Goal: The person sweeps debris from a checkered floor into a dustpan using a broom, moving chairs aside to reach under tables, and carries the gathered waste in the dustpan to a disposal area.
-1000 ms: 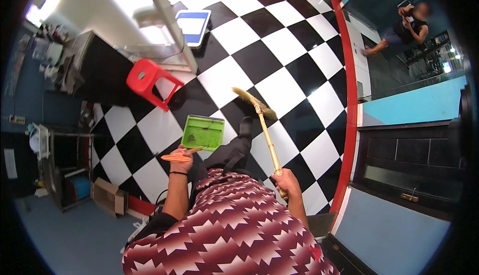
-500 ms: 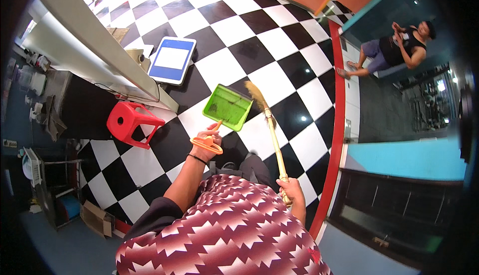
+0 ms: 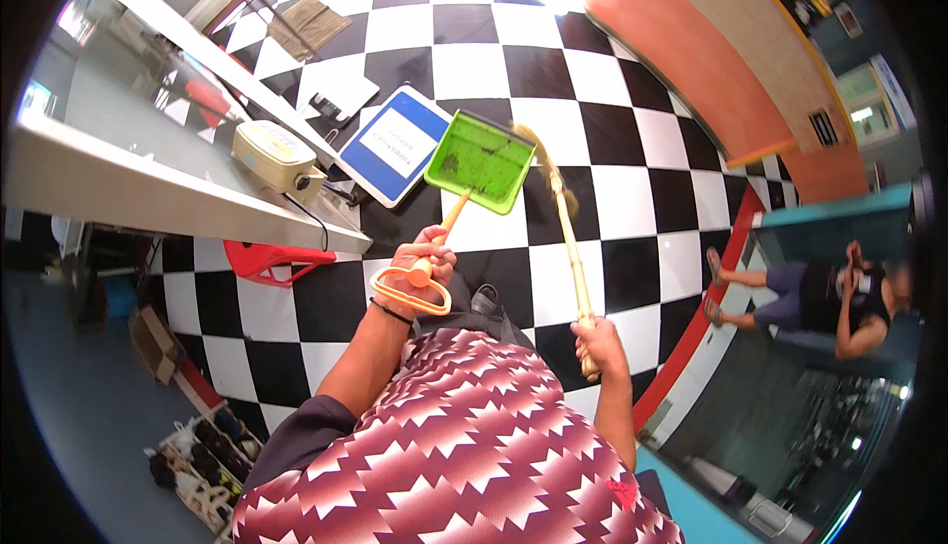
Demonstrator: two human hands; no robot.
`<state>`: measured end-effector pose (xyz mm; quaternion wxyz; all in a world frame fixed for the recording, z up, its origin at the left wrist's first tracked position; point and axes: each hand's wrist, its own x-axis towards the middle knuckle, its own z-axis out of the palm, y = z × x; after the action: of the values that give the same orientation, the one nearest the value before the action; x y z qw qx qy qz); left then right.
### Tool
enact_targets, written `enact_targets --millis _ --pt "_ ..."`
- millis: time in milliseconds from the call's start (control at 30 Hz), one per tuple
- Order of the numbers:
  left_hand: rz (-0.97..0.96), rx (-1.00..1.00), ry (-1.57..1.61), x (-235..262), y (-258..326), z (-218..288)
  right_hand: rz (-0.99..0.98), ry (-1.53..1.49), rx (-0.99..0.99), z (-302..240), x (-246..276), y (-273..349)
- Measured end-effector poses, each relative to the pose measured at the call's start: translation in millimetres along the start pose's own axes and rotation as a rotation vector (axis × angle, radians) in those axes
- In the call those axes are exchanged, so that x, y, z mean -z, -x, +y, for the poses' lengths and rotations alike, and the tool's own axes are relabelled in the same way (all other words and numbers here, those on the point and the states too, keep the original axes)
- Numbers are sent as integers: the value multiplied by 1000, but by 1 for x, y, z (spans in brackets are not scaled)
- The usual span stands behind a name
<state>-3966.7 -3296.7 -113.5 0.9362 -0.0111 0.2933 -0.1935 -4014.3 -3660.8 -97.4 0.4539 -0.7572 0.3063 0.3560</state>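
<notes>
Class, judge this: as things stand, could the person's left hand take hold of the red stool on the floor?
Probably not. The left hand grips the green dustpan's orange handle, and the red stool lies half under the counter, lower and off to the left.

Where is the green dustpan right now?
In the head view, the green dustpan is up over the checkered floor, held by the left hand, between the blue-framed board and the broom.

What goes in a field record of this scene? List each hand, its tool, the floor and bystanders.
left hand: grips the orange handle of the green dustpan
right hand: grips the broom stick
broom head: beside the dustpan's right edge
floor: black and white checks
nearby: red stool, blue-framed board
bystander: a person seated at right
</notes>
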Motion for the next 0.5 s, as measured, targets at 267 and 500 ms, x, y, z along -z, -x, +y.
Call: enact_targets --millis 267,500 --pt "-155 -194 167 -87 -120 58 -283 -114 93 -228 33 -151" --pt "-55 -353 216 -194 -255 156 -449 -231 -41 -401 15 -262"
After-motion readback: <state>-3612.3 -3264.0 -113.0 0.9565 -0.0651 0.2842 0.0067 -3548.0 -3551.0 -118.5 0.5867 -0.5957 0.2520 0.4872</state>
